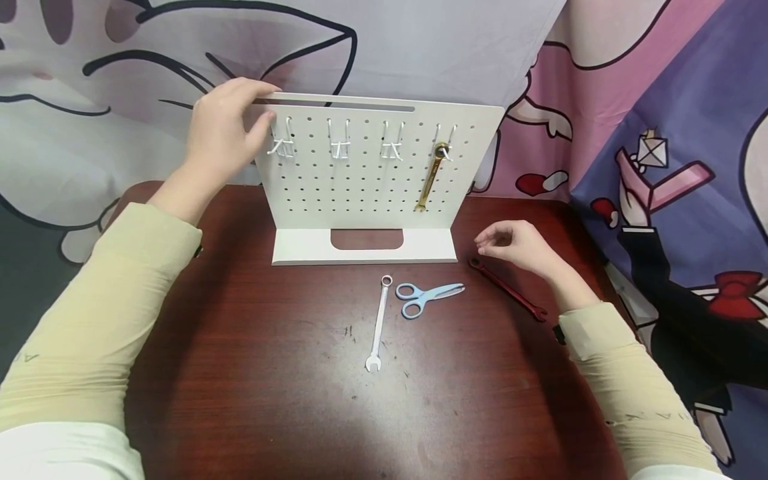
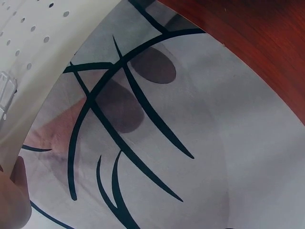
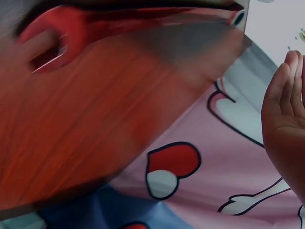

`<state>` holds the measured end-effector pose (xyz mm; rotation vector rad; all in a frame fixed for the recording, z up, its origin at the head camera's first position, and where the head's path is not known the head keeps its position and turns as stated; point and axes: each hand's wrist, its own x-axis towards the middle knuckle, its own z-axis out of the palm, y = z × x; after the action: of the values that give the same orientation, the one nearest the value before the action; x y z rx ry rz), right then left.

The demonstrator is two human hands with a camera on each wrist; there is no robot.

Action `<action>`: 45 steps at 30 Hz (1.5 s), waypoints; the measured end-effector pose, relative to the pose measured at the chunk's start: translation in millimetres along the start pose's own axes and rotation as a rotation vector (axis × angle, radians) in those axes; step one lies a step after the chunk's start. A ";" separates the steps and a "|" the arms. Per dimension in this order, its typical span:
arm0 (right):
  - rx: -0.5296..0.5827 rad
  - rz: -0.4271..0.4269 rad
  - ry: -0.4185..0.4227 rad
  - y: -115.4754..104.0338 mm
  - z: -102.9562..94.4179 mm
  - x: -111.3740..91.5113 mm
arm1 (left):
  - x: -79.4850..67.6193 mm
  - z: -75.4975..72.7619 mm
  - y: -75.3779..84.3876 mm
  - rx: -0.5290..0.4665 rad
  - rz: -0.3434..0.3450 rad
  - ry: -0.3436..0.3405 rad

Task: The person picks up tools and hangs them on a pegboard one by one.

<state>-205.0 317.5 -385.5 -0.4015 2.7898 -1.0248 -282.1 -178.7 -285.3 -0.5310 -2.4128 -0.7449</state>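
Note:
My left hand [image 1: 225, 123] grips the upper left corner of a white pegboard [image 1: 360, 217], thumb on the front and fingers over the top edge. In the left wrist view only a bit of that hand [image 2: 14, 200] shows at the board's edge. A gold combination wrench [image 1: 431, 179] hangs by its ring end from the rightmost hook. My right hand [image 1: 519, 245], fingers loosely bent and holding nothing, hovers by the ring end of a red combination wrench [image 1: 507, 288] lying on the table. The right wrist view shows the red wrench's open end large and blurred.
A silver combination wrench [image 1: 379, 325] and light blue scissors [image 1: 423, 298] lie on the dark red-brown table [image 1: 270, 373] before the board. Three other white hooks [image 1: 339, 143] hold no tool. A cartoon-print cloth [image 1: 432, 47] hangs behind the table and along its right side.

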 end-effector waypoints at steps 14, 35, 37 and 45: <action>0.008 0.070 -0.148 37.1 -3.2 -24.7 | -0.2 0.3 1.6 0.007 -0.012 -0.018; -0.124 0.105 -0.117 57.6 11.5 -36.5 | 1.4 1.2 2.4 -0.007 -0.004 -0.006; -0.151 0.104 -0.111 56.8 12.6 -35.8 | 1.5 1.2 2.2 -0.008 -0.002 -0.003; -0.161 0.118 -0.113 54.1 14.4 -31.8 | 0.1 0.5 1.0 -0.006 -0.009 0.004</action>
<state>-182.2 357.7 -430.3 -0.2993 2.7655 -0.7317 -281.8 -177.6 -285.2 -0.5211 -2.4117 -0.7565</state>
